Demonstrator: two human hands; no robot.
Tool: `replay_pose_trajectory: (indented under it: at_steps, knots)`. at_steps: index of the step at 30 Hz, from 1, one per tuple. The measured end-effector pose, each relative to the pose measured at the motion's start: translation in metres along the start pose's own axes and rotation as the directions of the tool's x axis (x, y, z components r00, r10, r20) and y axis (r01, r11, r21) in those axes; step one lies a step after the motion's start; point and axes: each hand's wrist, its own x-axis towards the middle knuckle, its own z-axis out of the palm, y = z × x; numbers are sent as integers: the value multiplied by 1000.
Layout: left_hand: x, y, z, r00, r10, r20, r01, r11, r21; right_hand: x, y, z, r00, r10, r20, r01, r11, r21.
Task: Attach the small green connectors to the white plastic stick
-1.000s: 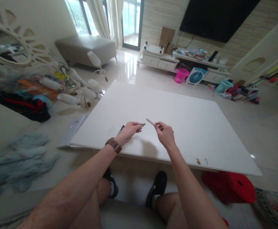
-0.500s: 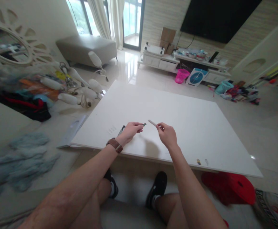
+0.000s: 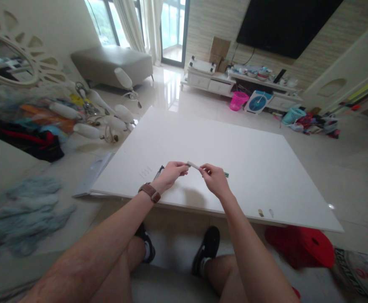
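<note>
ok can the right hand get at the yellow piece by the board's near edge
Probably yes: nothing on the board stands between the right hand and the yellow piece. The hand is holding a grey stick, though, so it may need to let go first.

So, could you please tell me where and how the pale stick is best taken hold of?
Probably by the right end of the pale stick, pinched across its narrow width, coming from the right as the right hand does. It is slim and straight, and its other end lies right by the left hand, leaving little room there.
</note>
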Motion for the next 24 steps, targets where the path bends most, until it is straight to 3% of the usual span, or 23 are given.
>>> replay_pose_trajectory:
  at_steps: [2,5,7,11,16,20,24]
  knots:
    - [0,-1,0,1000,5,-7,-5,1000,8,-1,-1,1,1000,-1,25,2,999,-43]
    - [1,-3,0,999,-11,-34,11,1000,9,1,-1,-1,997,42,-70,-51,989,-137]
    - [1,-3,0,999,-19,-35,19,1000,-1,1,0,-1,995,32,-89,-42,994,-105]
    - [0,-3,1,1000,-7,-12,8,1000,24,1,-1,1,999,-15,30,16,999,-42]
    - [-1,-1,2,999,-13,-32,14,999,35,1,-1,-1,996,27,-90,-37,993,-109]
    - [-1,0,2,1000,-2,-5,2,1000,30,1,1,-1,1000,4,0,-4,1000,-28]
    - [-2,0,4,999,-16,-28,17,999,27,4,5,-3,988,89,-124,-93,995,-30]
